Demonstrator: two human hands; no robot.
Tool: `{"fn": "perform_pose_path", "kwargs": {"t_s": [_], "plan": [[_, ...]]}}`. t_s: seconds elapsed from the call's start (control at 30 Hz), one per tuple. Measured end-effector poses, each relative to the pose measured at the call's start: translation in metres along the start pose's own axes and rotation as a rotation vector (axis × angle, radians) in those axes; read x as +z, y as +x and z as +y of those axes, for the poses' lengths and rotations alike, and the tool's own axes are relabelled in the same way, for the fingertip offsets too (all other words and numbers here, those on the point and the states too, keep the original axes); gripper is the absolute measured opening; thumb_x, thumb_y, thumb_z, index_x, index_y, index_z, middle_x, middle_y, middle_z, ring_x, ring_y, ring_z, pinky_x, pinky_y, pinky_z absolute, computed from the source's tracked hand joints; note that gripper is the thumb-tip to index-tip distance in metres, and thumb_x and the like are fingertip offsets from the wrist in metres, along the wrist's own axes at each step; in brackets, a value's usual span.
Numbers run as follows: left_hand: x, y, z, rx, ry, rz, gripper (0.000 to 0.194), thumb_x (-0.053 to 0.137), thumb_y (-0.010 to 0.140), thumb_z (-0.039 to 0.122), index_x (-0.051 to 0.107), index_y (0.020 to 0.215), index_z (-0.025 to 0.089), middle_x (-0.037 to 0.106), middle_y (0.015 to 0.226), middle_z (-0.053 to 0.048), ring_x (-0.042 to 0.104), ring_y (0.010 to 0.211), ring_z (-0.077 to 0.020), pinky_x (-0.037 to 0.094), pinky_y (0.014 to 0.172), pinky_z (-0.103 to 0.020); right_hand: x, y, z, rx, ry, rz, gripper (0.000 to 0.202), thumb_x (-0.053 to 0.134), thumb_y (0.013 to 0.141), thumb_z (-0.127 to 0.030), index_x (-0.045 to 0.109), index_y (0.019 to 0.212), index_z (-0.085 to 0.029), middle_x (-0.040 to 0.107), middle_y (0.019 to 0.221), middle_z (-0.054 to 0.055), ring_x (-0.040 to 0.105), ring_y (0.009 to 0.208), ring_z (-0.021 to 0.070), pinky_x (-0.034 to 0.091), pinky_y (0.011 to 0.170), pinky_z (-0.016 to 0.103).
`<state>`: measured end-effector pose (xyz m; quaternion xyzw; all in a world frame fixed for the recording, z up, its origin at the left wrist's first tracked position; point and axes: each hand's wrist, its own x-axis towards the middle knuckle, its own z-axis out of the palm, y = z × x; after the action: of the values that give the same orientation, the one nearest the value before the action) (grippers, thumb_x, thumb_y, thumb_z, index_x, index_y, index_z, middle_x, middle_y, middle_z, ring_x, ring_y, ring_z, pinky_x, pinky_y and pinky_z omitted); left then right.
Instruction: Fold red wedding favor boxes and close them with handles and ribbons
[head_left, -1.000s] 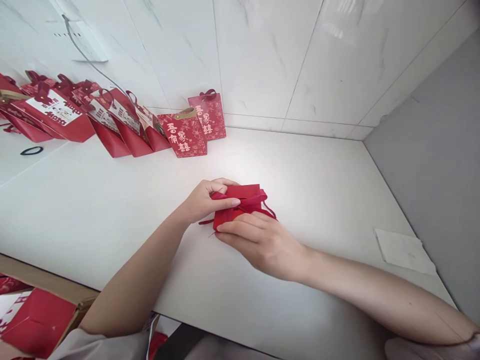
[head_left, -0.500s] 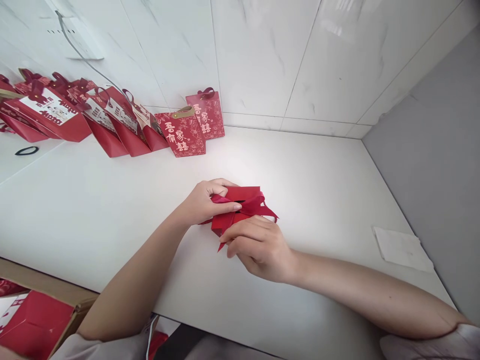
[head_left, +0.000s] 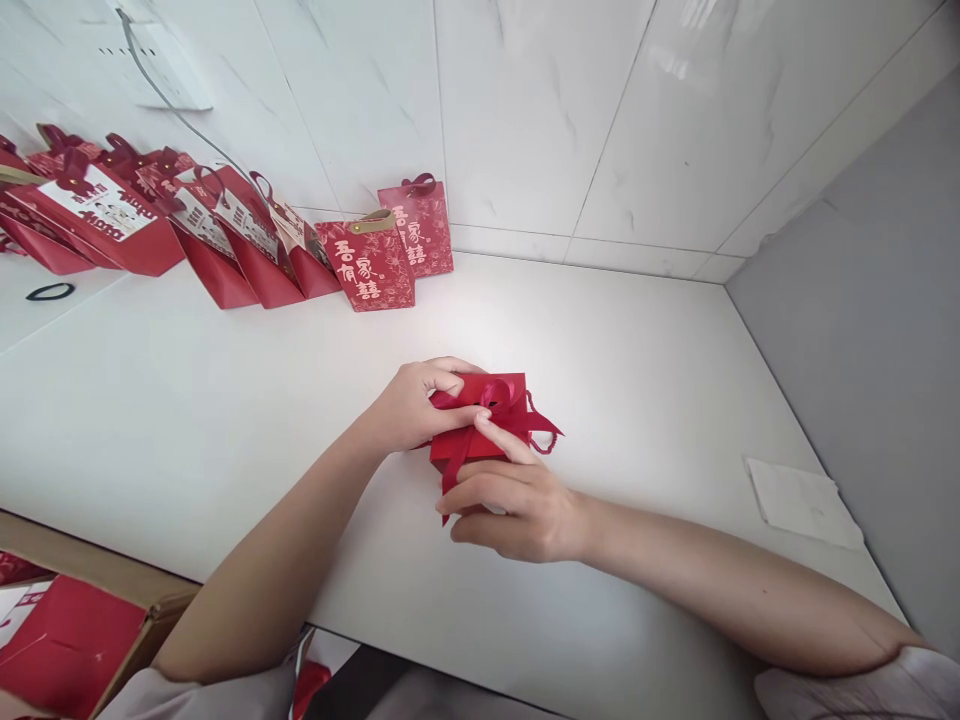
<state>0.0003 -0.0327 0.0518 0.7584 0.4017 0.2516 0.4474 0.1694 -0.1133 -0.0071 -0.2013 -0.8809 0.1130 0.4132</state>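
A small red gift box (head_left: 480, 447) rests on the white table, with a dark red ribbon (head_left: 540, 420) across its top. The ribbon has a loop (head_left: 496, 394) standing up near the middle and a tail (head_left: 454, 470) hanging over the near side. My left hand (head_left: 420, 405) grips the box from the left, its thumb pressed on the ribbon at the centre. My right hand (head_left: 517, 500) is at the near side, index finger stretched to the ribbon beside my left thumb. Its other fingers are curled at the ribbon's tail. A twisted red cord (head_left: 546, 443) shows at the box's right end.
Several red gift bags (head_left: 367, 270) with ribbon handles stand along the tiled wall at the back left. A folded white tissue (head_left: 804, 502) lies at the right. A cardboard box (head_left: 161, 610) with red packaging is at the lower left; a black band (head_left: 51, 292) lies far left.
My right index finger has straightened and moved up to the ribbon's centre, next to my left thumb. A ribbon loop now stands up there. My left hand keeps its hold.
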Motion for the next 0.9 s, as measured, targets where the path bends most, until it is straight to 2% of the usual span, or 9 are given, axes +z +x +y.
{"fn": "perform_pose_path", "kwargs": {"t_s": [0.1,0.27,0.37,0.47,0.53,0.63,0.7,0.77,0.9], "plan": [[0.002,0.0,0.001,-0.016,-0.022,-0.003,0.053,0.075,0.074,0.042,0.036,0.049,0.017,0.069,0.12,-0.008,0.067,0.092,-0.0227,0.053,0.082,-0.034,0.002,0.0,-0.003,-0.011,0.026,-0.056,0.017,0.053,0.095,-0.015,0.064,0.087,-0.026,0.072,0.084,-0.003,0.071,0.073,0.0123,0.034,0.123,0.04],[0.0,-0.001,0.005,0.001,0.017,0.003,0.05,0.074,0.075,0.041,0.038,0.049,0.017,0.07,0.118,-0.007,0.067,0.098,-0.0242,0.052,0.085,-0.035,0.004,0.005,-0.009,-0.267,-0.084,-0.079,0.025,0.055,0.091,-0.006,0.061,0.073,-0.023,0.071,0.085,-0.004,0.067,0.068,0.0102,0.028,0.125,0.044],[-0.002,0.0,0.005,0.014,0.04,0.004,0.047,0.074,0.075,0.043,0.043,0.05,0.017,0.07,0.117,-0.008,0.066,0.099,-0.0248,0.052,0.086,-0.036,-0.013,0.015,-0.012,-0.337,-0.165,-0.009,0.015,0.058,0.091,-0.011,0.066,0.087,-0.023,0.071,0.089,-0.003,0.065,0.073,0.0114,0.039,0.117,0.041],[-0.005,0.0,0.003,0.021,-0.015,-0.07,0.037,0.074,0.075,0.042,0.052,0.059,0.017,0.07,0.113,-0.007,0.066,0.095,-0.0235,0.053,0.083,-0.036,-0.044,0.028,-0.007,-0.119,-0.106,0.148,0.013,0.058,0.094,-0.022,0.064,0.105,-0.025,0.07,0.101,0.003,0.065,0.097,0.0172,0.051,0.098,0.036],[-0.007,0.001,0.001,0.013,-0.079,-0.134,0.033,0.075,0.074,0.04,0.053,0.066,0.017,0.07,0.109,-0.006,0.066,0.089,-0.0213,0.053,0.079,-0.035,-0.064,0.034,0.003,0.185,-0.06,0.155,0.013,0.051,0.098,-0.026,0.063,0.102,-0.023,0.067,0.111,0.008,0.062,0.109,0.021,0.049,0.096,0.04],[-0.012,0.001,0.0,-0.003,-0.105,-0.204,0.032,0.077,0.074,0.038,0.053,0.069,0.017,0.068,0.114,-0.007,0.067,0.094,-0.0219,0.053,0.083,-0.036,-0.079,0.037,0.027,0.687,0.103,0.09,0.031,0.042,0.101,-0.044,0.062,0.093,-0.022,0.062,0.122,0.01,0.055,0.12,0.024,0.044,0.102,0.043],[-0.016,0.001,0.0,-0.014,-0.07,-0.223,0.032,0.078,0.073,0.039,0.054,0.067,0.017,0.065,0.126,-0.008,0.066,0.103,-0.024,0.052,0.09,-0.038,-0.082,0.037,0.042,0.879,0.266,-0.013,0.042,0.041,0.099,-0.057,0.063,0.093,-0.021,0.061,0.127,0.009,0.054,0.123,0.0251,0.04,0.106,0.044],[-0.019,0.001,0.0,-0.033,-0.027,-0.221,0.034,0.079,0.072,0.039,0.054,0.065,0.017,0.061,0.133,-0.008,0.064,0.11,-0.0257,0.05,0.095,-0.04,-0.081,0.036,0.051,0.93,0.442,-0.085,0.048,0.043,0.096,-0.062,0.065,0.088,-0.02,0.063,0.127,0.008,0.052,0.129,0.0262,0.036,0.11,0.044],[-0.022,0.001,0.0,-0.049,-0.018,-0.199,0.032,0.081,0.07,0.037,0.056,0.069,0.018,0.057,0.138,-0.008,0.06,0.119,-0.0281,0.05,0.098,-0.042,-0.084,0.038,0.051,0.794,0.711,-0.217,0.036,0.06,0.091,-0.055,0.068,0.079,-0.022,0.067,0.124,0.007,0.031,0.148,0.0248,0.031,0.115,0.044]]}}
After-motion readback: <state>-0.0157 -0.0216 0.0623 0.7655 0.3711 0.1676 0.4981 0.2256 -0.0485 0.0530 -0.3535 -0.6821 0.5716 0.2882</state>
